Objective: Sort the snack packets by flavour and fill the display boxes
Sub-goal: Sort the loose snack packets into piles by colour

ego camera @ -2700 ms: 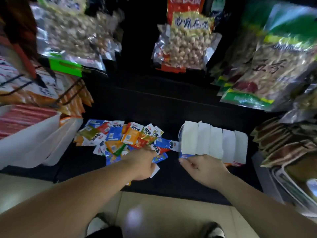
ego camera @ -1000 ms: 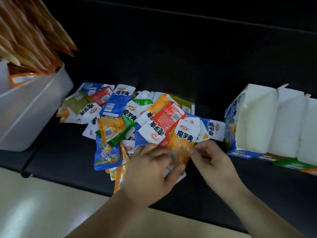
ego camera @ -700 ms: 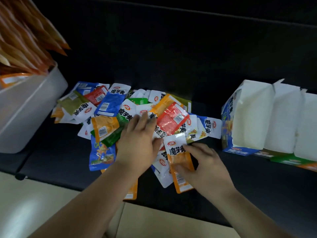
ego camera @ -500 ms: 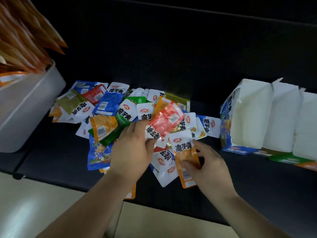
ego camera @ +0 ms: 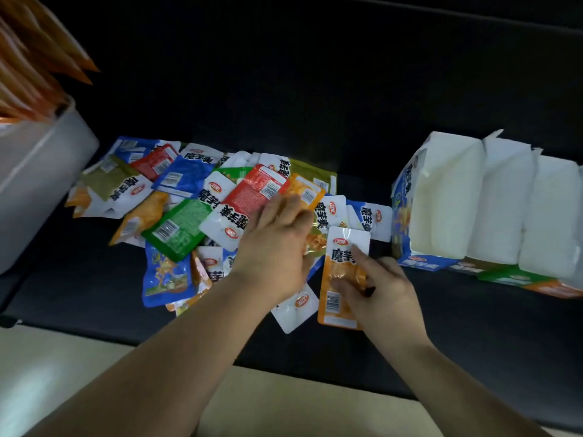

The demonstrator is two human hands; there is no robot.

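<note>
A heap of small snack packets (ego camera: 186,200) in blue, red, green, orange and olive lies on a black shelf (ego camera: 315,89). My left hand (ego camera: 274,244) lies over the heap's right side, fingers spread on a red packet (ego camera: 252,190) and an orange one (ego camera: 304,190). My right hand (ego camera: 378,288) holds an orange packet (ego camera: 342,272) at the heap's front right, index finger on its white top. A row of white display boxes (ego camera: 492,203) stands to the right, the nearest printed blue.
A white bin (ego camera: 38,184) at the left holds upright orange packets (ego camera: 34,67). The shelf's front edge runs below my wrists, with pale floor (ego camera: 94,389) beneath it.
The view closed in on the heap from farther back. My left hand let the red packet down and spread onto the heap. My right hand kept the orange packet, sliding it slightly right.
</note>
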